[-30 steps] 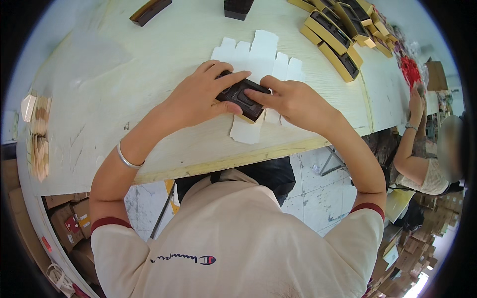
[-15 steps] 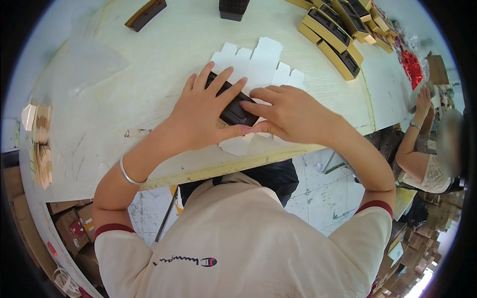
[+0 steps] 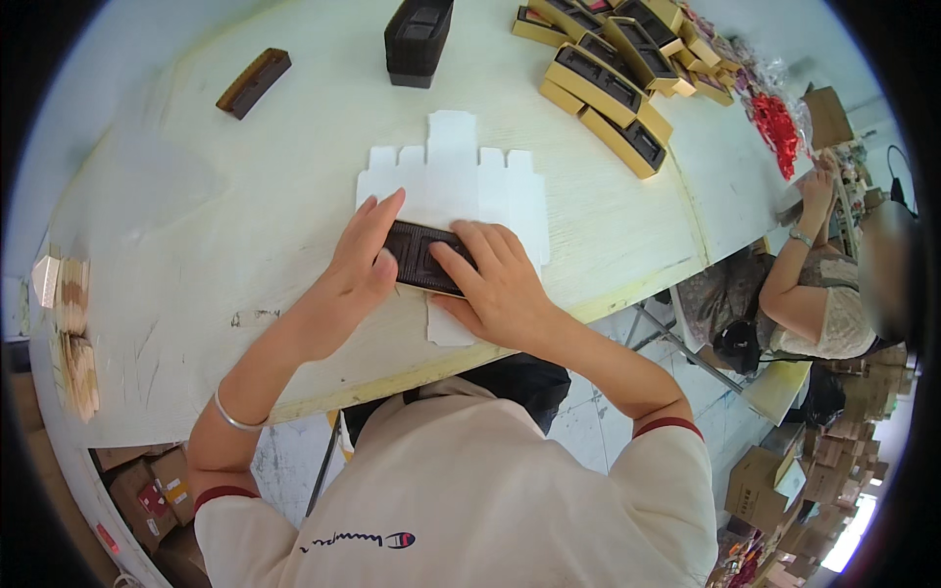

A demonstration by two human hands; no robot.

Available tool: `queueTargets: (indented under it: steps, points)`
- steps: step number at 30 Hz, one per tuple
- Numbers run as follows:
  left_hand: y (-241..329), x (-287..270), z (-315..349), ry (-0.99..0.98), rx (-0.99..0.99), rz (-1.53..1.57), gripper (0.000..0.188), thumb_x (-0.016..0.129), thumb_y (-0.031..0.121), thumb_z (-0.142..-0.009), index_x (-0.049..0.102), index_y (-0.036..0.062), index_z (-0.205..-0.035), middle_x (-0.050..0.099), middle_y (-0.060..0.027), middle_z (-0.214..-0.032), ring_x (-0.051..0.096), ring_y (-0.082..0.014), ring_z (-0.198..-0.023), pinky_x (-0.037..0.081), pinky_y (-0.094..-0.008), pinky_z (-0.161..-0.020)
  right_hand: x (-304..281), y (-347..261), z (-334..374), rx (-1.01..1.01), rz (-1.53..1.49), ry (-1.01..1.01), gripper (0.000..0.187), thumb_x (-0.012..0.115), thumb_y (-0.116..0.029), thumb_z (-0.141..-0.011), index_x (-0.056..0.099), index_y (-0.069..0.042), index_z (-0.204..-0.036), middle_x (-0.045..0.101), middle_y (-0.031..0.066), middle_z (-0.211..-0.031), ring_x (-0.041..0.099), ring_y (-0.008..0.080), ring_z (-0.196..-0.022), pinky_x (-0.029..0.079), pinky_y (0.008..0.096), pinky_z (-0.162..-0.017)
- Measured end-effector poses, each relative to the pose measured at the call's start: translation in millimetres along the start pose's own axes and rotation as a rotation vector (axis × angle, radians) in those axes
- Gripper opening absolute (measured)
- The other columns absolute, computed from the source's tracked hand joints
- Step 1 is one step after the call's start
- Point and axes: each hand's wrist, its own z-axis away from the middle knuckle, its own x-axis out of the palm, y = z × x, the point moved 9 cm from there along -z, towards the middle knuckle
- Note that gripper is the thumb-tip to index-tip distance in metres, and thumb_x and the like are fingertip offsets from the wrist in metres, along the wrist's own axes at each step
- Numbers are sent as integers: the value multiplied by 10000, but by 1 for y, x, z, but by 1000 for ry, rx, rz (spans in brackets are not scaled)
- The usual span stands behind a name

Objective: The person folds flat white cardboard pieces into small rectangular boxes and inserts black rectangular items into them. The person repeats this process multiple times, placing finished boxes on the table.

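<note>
A black ribbed plastic tray [image 3: 412, 257] with moulded recesses lies across a white flat box blank [image 3: 451, 176] with cut flaps. My right hand [image 3: 502, 286] covers the tray's right end, fingers on top and thumb at the near edge. At the left end is my left hand [image 3: 348, 269], its fingers stretched out and its thumb by the tray's edge. Part of the tray is hidden under the right fingers.
A stack of black trays [image 3: 419, 44] stands at the far side, with a single dark brown tray [image 3: 253, 83] left of it. Gold boxes [image 3: 598, 83] are piled at the far right. Folded card pieces [image 3: 74, 294] stand far left. Another person's arm [image 3: 799, 265] is at right.
The view has shifted. The tray and blank have turned to lie squarer to me. My left hand has moved off the tray's top to its left end; my right hand has come over the right end.
</note>
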Motion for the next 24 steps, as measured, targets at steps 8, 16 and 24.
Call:
queueTargets:
  steps: [8, 16, 24]
  points:
    - [2, -57, 8, 288, 71, -279, 665, 564, 389, -911, 317, 64, -1437, 309, -170, -1476, 235, -336, -1395, 203, -389, -1136, -85, 32, -6, 10, 232, 154, 596, 768, -145, -657, 535, -80, -1202, 508, 169, -1148, 489, 365, -1062, 396, 454, -912]
    - [-1, 17, 23, -22, 147, -849, 806, 770, 406, -688, 448, 102, -1361, 349, -165, -1456, 286, -352, -1367, 163, -523, -1130, -197, 148, -33, 1, 981, 338, 558, 741, -321, -778, 554, -107, -1257, 510, 156, -1292, 493, 359, -1169, 414, 459, -957]
    - [11, 42, 34, -2, 136, -718, 589, 760, 386, -690, 591, 43, -1138, 538, -139, -1226, 508, -332, -1105, 422, -436, -928, -16, -15, 12, -105, 209, -196, 640, 751, -436, -678, 598, -4, -1125, 577, 186, -1167, 549, 342, -1079, 443, 413, -906]
